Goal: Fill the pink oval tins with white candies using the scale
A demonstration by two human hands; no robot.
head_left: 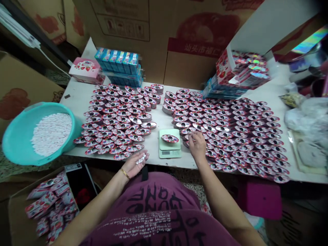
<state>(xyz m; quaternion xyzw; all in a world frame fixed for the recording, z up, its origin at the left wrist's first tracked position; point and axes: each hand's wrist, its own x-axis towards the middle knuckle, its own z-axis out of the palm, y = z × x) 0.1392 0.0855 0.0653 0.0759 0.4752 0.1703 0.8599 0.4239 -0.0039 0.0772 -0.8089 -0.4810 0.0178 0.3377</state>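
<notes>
My left hand (134,164) is palm up at the table's front edge, cupping a few small white tablets (140,159). Above the right-hand group of small cartons, my right hand (197,145) has its thumb and fingers pinched together at the top of one carton (188,130); whether anything is between the fingertips is hidden. Between my hands sits a pale green digital scale (169,152) bearing one oval-topped carton (169,138). Packed rows of red-and-white cartons (123,126), each with a dark round hole on top, stand left and right of it.
A turquoise basin (74,126) of white tablets stands at the left. Below it, an open cardboard box (17,208) holds flat cartons. Blue packs (120,65), a pink box (85,70) and a filled display box (225,66) line the back. Plastic bags (307,116) lie right.
</notes>
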